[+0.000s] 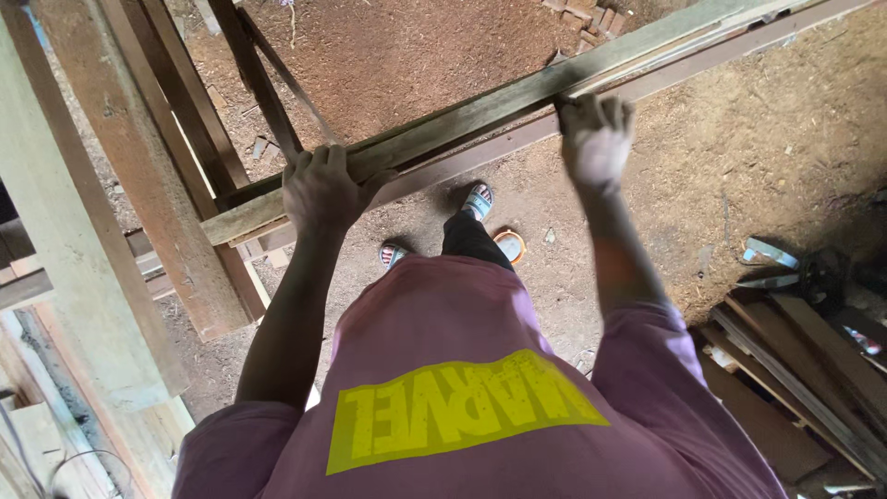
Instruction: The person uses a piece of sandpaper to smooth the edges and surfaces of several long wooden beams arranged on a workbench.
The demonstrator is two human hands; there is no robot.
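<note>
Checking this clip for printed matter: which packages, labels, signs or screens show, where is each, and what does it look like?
Shirt print: yellow rectangular block with cut-out lettering, on the chest of the person's pink shirt, bottom centre.
Small round container: orange rim, pale inside, on the dirt floor beside the sandalled feet; any label cannot be seen.
No signs or screens in view.

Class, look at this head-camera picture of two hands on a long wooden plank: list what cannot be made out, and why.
Head view only:
- Far end of the long plank: cut off by the top right edge.
- Left hand and right hand palms: hidden, backs face the camera.
- Small orange round thing on the ground: too small to identify.
- Legs: hidden by the pink shirt.
</note>
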